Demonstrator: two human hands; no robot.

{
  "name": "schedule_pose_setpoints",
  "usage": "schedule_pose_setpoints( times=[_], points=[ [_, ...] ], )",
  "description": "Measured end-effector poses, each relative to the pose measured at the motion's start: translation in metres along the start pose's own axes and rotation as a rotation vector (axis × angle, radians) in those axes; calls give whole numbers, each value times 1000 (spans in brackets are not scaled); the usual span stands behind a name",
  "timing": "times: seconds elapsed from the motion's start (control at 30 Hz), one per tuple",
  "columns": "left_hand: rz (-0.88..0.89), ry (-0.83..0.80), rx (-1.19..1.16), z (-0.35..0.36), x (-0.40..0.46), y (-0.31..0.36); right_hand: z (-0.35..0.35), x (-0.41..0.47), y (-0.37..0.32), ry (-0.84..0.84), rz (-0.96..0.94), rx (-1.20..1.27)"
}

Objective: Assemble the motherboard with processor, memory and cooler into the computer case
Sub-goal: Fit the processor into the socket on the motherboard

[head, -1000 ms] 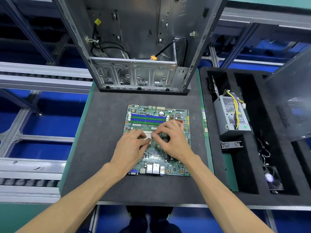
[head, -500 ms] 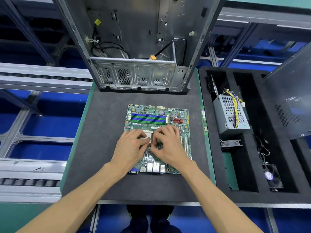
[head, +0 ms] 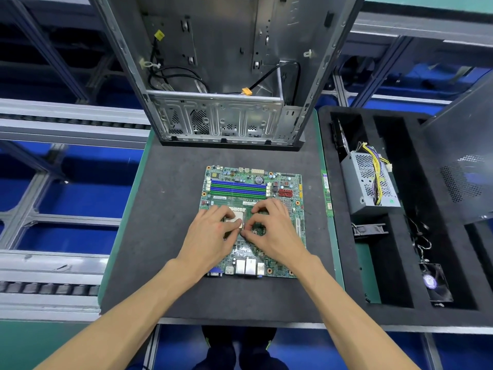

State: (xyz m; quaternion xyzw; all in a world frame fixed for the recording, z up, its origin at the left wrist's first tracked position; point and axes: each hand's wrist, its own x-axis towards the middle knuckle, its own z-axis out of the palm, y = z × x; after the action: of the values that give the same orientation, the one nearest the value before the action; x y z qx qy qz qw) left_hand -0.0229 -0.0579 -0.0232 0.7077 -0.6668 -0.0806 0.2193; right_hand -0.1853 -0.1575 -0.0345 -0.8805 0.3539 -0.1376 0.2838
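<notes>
The green motherboard [head: 282, 182] lies flat on the dark foam mat [head: 165, 236], its blue and green memory slots [head: 238, 188] at the far side. The silver processor [head: 237, 215] sits in the socket at mid-board. My left hand [head: 210, 236] pinches its left side between thumb and forefinger. From the right, my right hand [head: 274, 233] has curled fingers at the socket's right edge, with its thumb tip at the processor's lower right corner. The open computer case [head: 226, 76] stands behind the board, with loose cables inside.
A green memory stick [head: 327, 193] lies along the mat's right edge. The black foam tray [head: 324, 124] on the right holds a power supply [head: 369, 182], a small bracket [head: 369, 229] and a fan [head: 434, 283]. A grey side panel [head: 464, 166] leans over the tray. Conveyor rails run on the left.
My right hand has drawn slightly toward me and closer to the processor's right edge. My left hand stays on the processor. The board has not moved.
</notes>
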Motion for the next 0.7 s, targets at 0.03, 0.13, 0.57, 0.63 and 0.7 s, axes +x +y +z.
schedule_pose_setpoints(
  times=[0.03, 0.13, 0.57, 0.63, 0.7],
  points=[
    [-6, -8, -8, -1, 1, 0, 0, 0, 1, 4, 3, 5],
    [-24, -41, -34, -4, 5, -1, 1, 0, 0, 9, 8, 8],
    [54, -213, 31, -9, 20, -15, 5, -3, 4, 44, -28, -9],
    [71, -219, 51, -9, 20, -14, 6, -3, 4, 52, -32, -11],
    [78, -219, 71, -10, 19, -12, 6, -4, 4, 57, -35, -10]
  ],
)
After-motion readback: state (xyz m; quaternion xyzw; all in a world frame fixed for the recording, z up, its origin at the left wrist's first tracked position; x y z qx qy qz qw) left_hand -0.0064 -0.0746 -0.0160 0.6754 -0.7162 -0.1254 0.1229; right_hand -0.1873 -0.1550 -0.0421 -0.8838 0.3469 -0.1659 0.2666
